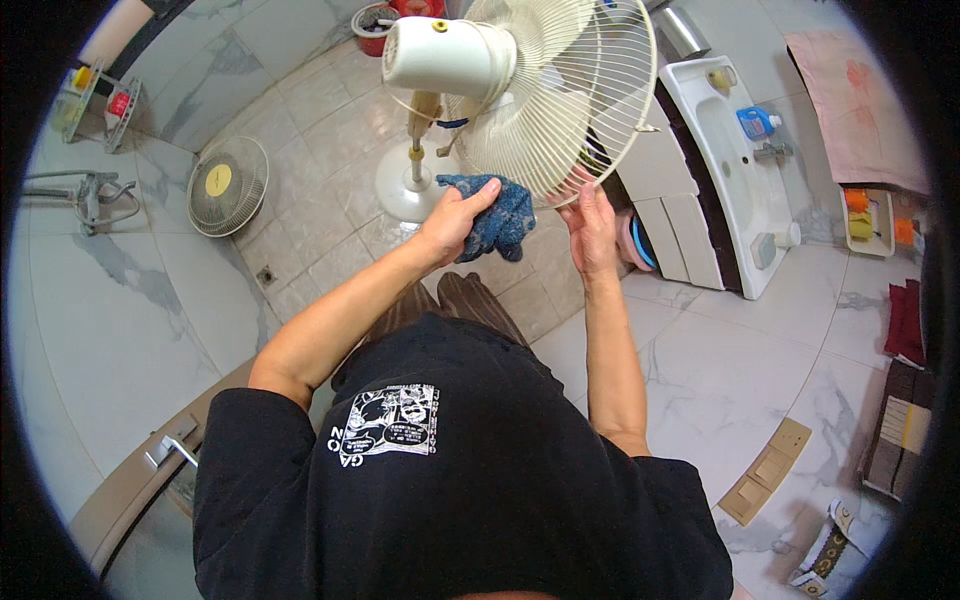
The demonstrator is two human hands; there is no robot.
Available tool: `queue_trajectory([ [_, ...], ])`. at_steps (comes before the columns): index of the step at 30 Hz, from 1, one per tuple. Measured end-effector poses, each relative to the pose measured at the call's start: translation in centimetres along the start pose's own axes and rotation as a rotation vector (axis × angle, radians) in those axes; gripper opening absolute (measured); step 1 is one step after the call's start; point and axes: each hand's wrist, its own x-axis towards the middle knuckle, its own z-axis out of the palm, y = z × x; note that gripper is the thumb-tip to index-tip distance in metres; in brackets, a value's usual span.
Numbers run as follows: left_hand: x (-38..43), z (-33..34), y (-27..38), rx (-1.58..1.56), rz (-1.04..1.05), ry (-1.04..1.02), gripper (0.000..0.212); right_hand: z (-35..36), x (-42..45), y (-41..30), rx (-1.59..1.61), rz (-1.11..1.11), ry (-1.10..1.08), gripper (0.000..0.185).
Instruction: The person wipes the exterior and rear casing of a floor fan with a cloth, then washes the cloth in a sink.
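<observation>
In front of me stands a white pedestal fan with its motor housing point(442, 56) turned sideways and its round base point(401, 187) on the tiled floor. The wire rear guard point(540, 90) is still on it, and its front side is uncovered, with pale blades point(566, 124) partly visible through the wires. My left hand point(450, 225) grips a bunched, damp-looking blue cloth point(501, 221) just below the guard. At the guard's lower rim, my right hand point(592, 232) holds the wire edge, some fingers hidden behind it.
A round front fan grille point(229, 187) with a yellow centre leans against the left wall. Right of the fan is a white washbasin point(724, 172) over a cabinet point(675, 217). A red bucket point(371, 41) stands at the back; a floor drain point(266, 276) lies left.
</observation>
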Motion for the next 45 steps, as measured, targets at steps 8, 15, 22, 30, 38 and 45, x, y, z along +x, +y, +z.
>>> queue_trajectory([
  [8, -0.5, -1.4, -5.1, 0.870, 0.606, 0.267, 0.025, -0.8, 0.9, 0.1, -0.256, -0.050, -0.016, 0.040],
  [15, 0.2, -1.2, -6.7, 1.313, 1.004, 0.209, 0.030, -0.3, 1.6, -0.8, -0.330, -0.052, -0.069, 0.044],
  [22, 2.1, 0.0, -5.9, 1.520, 1.074, 0.057, 0.039, -0.1, 1.4, -1.2, -0.358, -0.040, -0.093, 0.044],
  [30, 1.8, 0.6, -6.1, 1.480, 1.027, 0.094, 0.042, 0.4, 1.4, -1.7, -0.430, -0.074, -0.092, 0.045],
  [38, 1.9, 0.1, -6.3, 1.519, 1.026, 0.168, 0.044, 0.5, 1.9, -1.2, -0.440, -0.062, -0.115, 0.044],
  [45, 2.2, 0.3, -4.7, 1.468, 1.050, 0.103, 0.034, 0.8, 1.8, -1.0, -0.430, -0.091, -0.109, 0.047],
])
